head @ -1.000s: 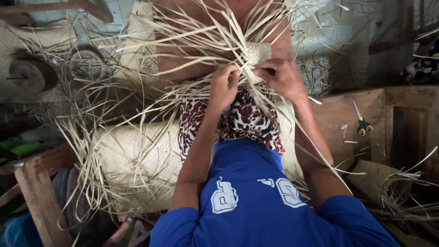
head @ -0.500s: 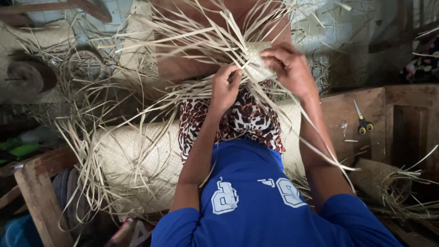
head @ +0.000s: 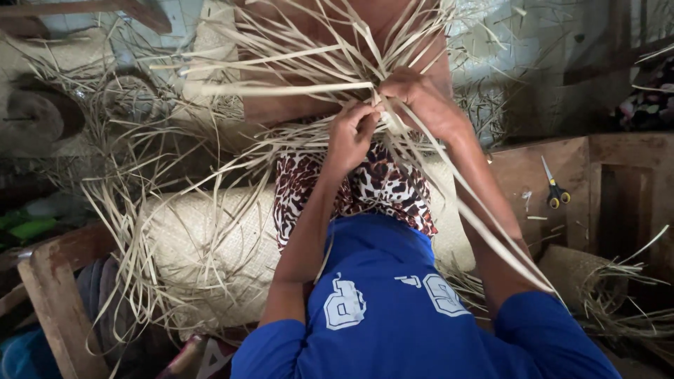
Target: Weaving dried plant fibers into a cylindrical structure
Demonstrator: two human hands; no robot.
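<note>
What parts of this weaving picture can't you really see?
Head view only:
- Fingertips of the left hand and right hand: buried in the pale flat straw strips.
- The woven edge being worked: covered by both hands.
- Rolled pale woven mat: its middle hidden by the blue shirt.
- Yellow-handled scissors: too small for detail.

The left hand (head: 351, 133) and right hand (head: 421, 102) meet among the straw strips (head: 295, 77), above the rolled woven mat (head: 203, 253) lying across the lap. Right of them, scissors (head: 554, 189) lie on a wooden ledge (head: 519, 168) (a small woven basket (head: 583, 274) sits below it).
</note>
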